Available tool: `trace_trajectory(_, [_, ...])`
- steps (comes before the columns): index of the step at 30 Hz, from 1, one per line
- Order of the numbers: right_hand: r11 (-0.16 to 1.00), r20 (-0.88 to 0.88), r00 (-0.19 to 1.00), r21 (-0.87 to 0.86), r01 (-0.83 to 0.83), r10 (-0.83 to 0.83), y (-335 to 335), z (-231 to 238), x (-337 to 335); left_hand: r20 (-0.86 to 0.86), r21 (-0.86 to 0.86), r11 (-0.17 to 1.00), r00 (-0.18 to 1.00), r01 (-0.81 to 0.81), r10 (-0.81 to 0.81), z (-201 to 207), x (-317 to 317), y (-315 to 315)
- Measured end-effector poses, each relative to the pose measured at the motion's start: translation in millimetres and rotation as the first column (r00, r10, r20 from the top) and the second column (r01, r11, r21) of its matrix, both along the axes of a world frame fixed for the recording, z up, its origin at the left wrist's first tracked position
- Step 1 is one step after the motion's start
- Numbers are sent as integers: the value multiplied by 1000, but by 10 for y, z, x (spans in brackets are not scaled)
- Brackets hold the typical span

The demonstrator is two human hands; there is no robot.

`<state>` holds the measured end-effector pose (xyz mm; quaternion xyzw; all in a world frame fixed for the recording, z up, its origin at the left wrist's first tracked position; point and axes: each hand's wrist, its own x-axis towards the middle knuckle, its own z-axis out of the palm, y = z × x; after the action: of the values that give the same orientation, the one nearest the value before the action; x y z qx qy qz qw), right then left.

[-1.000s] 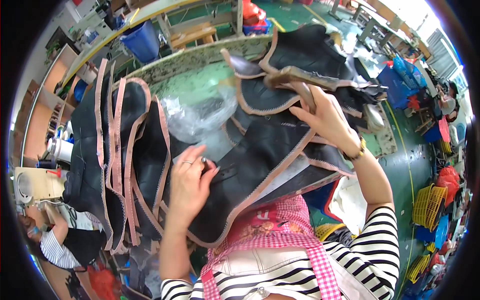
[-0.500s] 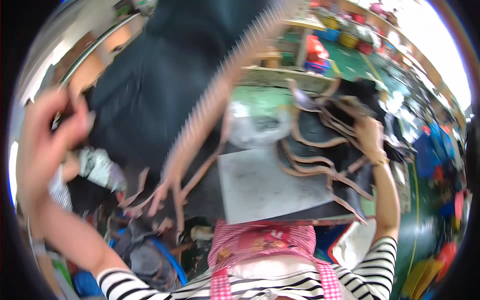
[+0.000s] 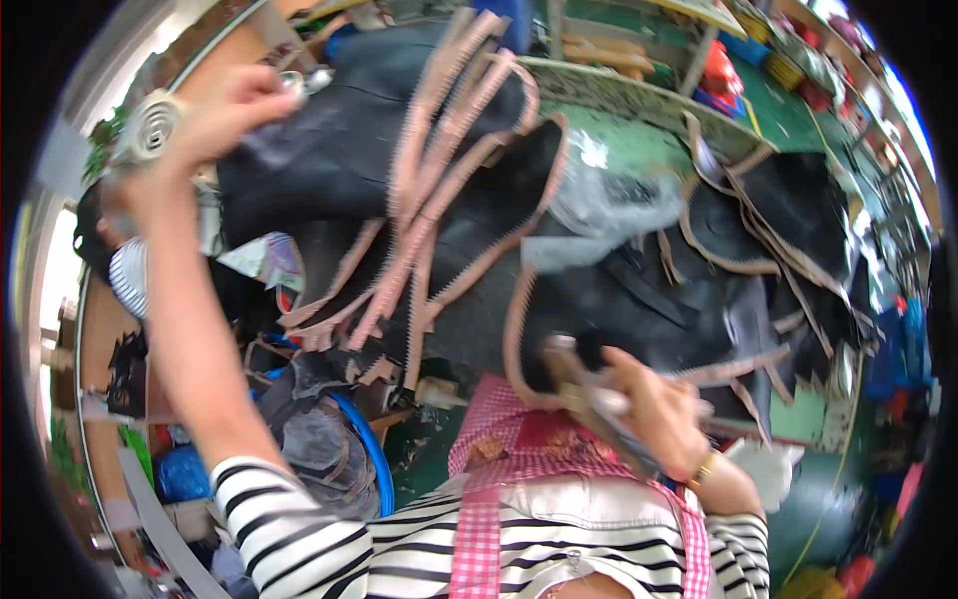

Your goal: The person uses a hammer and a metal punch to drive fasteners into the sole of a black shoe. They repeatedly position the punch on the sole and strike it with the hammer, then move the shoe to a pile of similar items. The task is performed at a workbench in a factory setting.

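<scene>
The tool (image 3: 599,404), blurred, is gripped by the closed fingers of the right hand (image 3: 659,411) and held over the trimmed near edge of the middle piece (image 3: 629,317). The fingers of the left hand (image 3: 239,108) are curled at the left side of the left stack (image 3: 334,140); whether any leather is pinched cannot be told. The stack's pale edges are separated from the middle piece by a narrow gap. The far right is crowded by the right pieces (image 3: 798,200). Beyond the bag (image 3: 619,200), open green table (image 3: 639,140) is bounded by a far rim.
</scene>
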<state>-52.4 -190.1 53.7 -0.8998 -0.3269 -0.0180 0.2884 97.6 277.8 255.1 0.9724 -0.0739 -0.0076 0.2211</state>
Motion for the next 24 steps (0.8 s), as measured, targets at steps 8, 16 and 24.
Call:
trace_trajectory(8, [962,-220,963,255,-100,158,362,-236,-84,-102,144,989,994,-26,41,969,286,99])
trace_trajectory(16, [936,-346,909,334,-110,231,147,-117,-21,461,-69,980,865,-189,199,-556,143,538])
trace_trajectory(24, [915,-363,906,248,319,-218,-589,50,99,68,-897,408,964,172,-256,-1689,-1096,-2671])
